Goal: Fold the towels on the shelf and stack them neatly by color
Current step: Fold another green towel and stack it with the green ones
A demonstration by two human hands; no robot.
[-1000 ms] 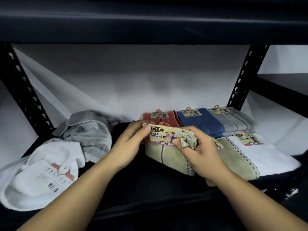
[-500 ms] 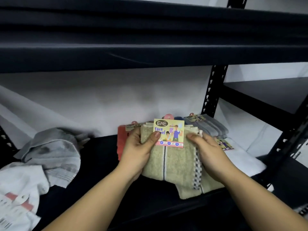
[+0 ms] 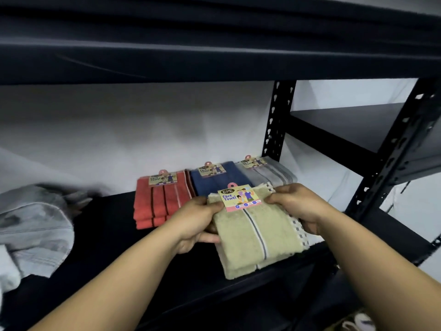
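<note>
Fingers [image 3: 210,209] of both hands grip the beige towel [image 3: 253,244].

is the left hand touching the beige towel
Touching. The head view shows the left hand gripping the left edge of the beige towel, thumb on top and fingers beneath it.

Folded beige towel [image 3: 253,237] with card label, front of shelf [image 3: 114,235]; behind it folded red stack [image 3: 162,201], blue towel [image 3: 222,180], grey towel [image 3: 272,174]; unfolded grey towel [image 3: 35,230] far left.
</note>
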